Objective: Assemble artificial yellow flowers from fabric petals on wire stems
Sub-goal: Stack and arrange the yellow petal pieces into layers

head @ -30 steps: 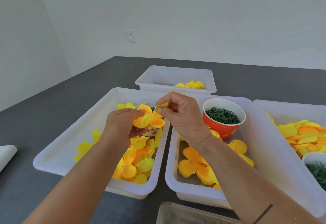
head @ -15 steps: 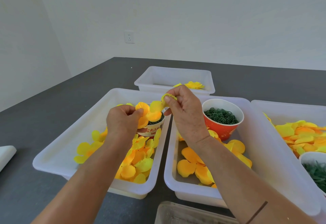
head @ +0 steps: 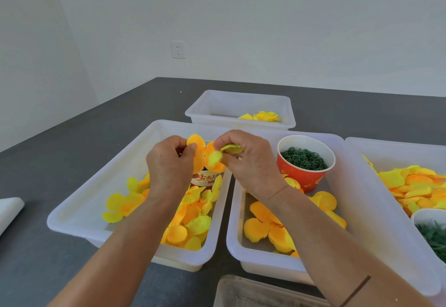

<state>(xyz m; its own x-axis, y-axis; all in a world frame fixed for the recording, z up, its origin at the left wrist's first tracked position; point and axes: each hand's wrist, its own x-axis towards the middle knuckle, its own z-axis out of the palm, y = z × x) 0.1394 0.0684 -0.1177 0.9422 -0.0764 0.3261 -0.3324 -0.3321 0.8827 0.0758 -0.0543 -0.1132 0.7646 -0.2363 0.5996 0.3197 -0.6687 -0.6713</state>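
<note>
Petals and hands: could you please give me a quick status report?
Left hand pinches orange petals above the left bin. Right hand pinches a yellow petal against them. No stem visible. Nothing in the way.

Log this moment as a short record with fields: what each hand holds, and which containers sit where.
left hand: pinches orange petal piece
right hand: pinches small yellow petal
left tray: loose yellow and orange petals, printed cup
middle tray: orange petals, red cup of green rings
far tray: yellow flowers
right tray: more petals
</note>
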